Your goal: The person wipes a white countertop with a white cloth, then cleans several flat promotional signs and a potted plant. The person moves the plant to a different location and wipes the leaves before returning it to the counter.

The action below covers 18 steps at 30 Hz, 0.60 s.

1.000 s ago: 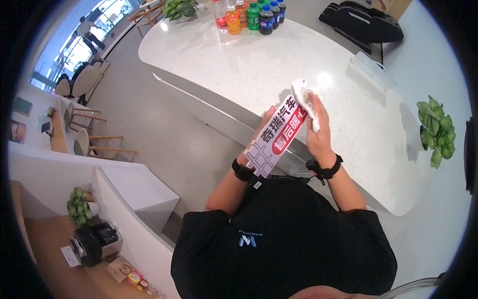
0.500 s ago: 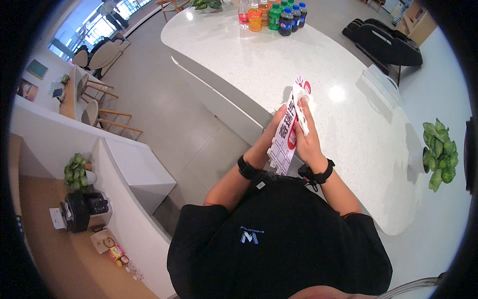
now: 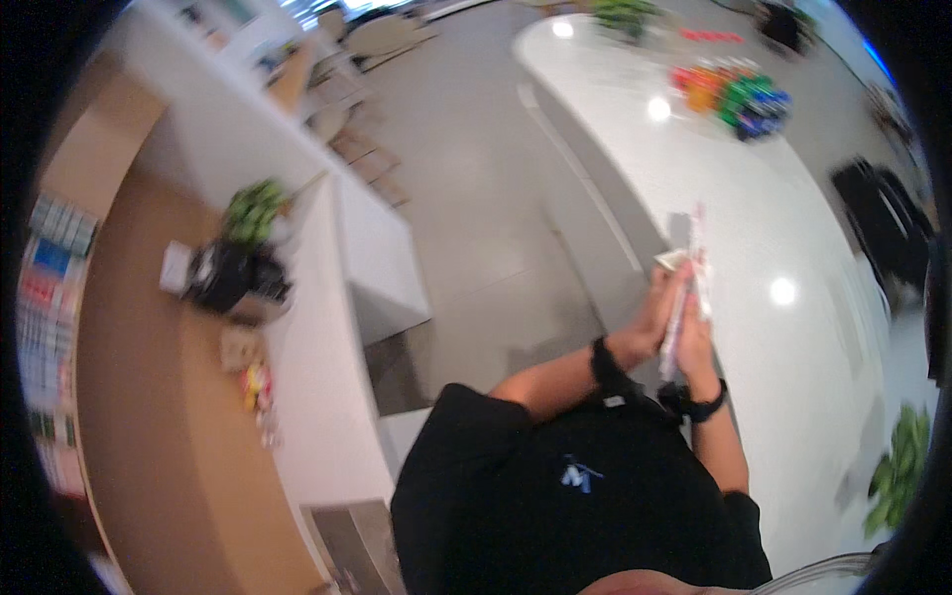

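A flat printed sign (image 3: 697,236), white with pink and red, stands almost edge-on between my hands, above the near edge of the white counter (image 3: 635,129). My left hand (image 3: 652,315) is closed on its left side, the fingers pressed along the board. A pale flap-like piece (image 3: 673,259) sticks out at the left fingertips; what it belongs to is unclear. On the sign's other side my right hand (image 3: 696,347) presses a crumpled white tissue (image 3: 705,290) against the surface. Motion blurs the fingers and the print.
Several bottled drinks (image 3: 729,94) stand at the counter's far end, near a potted plant (image 3: 625,15). Another plant (image 3: 900,466) is at the right. On the left, a lower desk holds a black machine (image 3: 233,278) and small packages (image 3: 256,382); a black massage chair (image 3: 883,223) stands beyond the counter.
My view has swung left, so the counter and bottles sit farther right in the picture. The sign has turned from showing its printed face to nearly edge-on, still between both hands.
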Motion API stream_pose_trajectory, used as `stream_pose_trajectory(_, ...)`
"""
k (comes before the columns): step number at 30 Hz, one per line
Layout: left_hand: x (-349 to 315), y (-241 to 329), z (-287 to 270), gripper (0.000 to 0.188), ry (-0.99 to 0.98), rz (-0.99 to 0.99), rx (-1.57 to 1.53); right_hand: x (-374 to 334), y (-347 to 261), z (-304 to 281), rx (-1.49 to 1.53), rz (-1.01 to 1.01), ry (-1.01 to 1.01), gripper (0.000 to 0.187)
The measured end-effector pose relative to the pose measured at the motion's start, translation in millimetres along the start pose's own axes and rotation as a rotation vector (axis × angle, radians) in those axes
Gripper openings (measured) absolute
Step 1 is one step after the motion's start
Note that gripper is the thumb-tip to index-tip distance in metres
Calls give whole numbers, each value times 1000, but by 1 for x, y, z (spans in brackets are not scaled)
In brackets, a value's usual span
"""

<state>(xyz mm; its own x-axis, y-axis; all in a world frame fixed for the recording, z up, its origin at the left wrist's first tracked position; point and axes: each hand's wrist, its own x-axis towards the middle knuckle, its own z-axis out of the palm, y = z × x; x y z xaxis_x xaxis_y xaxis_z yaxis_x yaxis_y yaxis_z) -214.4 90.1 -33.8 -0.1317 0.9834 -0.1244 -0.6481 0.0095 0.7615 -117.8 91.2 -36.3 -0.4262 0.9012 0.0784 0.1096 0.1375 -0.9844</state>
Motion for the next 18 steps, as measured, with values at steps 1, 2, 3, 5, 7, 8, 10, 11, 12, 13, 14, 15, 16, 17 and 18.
stream_pose_trajectory(1, -13, 9, 5, 44, 100, -47, -29, 0, 7, 3, 107, 69, -93, 57)
stream_pose_trajectory(2, -18, 11, -4, 52, 91, -10, -21, 1, 10, 7, 193, 141, -181, 57)
stream_pose_trajectory(3, -25, 21, -6, 53, 163, -17, -46, 3, 13, 21, 266, 94, -159, 57)
stream_pose_trajectory(5, -33, 27, -26, 51, 305, 32, -126, 5, 3, 51, 257, 35, -231, 57)
stream_pose_trajectory(7, -47, 46, -29, 51, 408, 126, -149, 5, -9, 69, 210, 48, -301, 57)
stream_pose_trajectory(8, -54, 57, -23, 51, 463, 167, -163, 7, -26, 72, 201, 3, -350, 57)
stream_pose_trajectory(10, -60, 67, -41, 52, 518, 232, -155, 10, -26, 88, 234, 8, -440, 57)
stream_pose_trajectory(11, -59, 68, -50, 53, 540, 259, -150, 10, -30, 97, 242, 39, -487, 56)
stream_pose_trajectory(12, -59, 66, -65, 54, 597, 312, -115, 8, -31, 107, 168, -46, -538, 56)
stream_pose_trajectory(13, -60, 70, -68, 53, 591, 293, -141, 8, -30, 109, 178, -6, -538, 56)
stream_pose_trajectory(14, -59, 72, -70, 50, 631, 374, -113, 7, -32, 110, 146, -37, -561, 55)
stream_pose_trajectory(15, -55, 72, -75, 47, 656, 447, -81, 7, -33, 112, 111, -69, -568, 55)
stream_pose_trajectory(16, -52, 70, -81, 44, 658, 494, 26, 7, -33, 113, 121, -90, -584, 55)
stream_pose_trajectory(17, -47, 68, -88, 41, 654, 542, 132, 7, -34, 112, 129, -111, -597, 55)
stream_pose_trajectory(18, -40, 69, -95, 36, 605, 495, 42, 8, -38, 113, 124, -170, -605, 55)
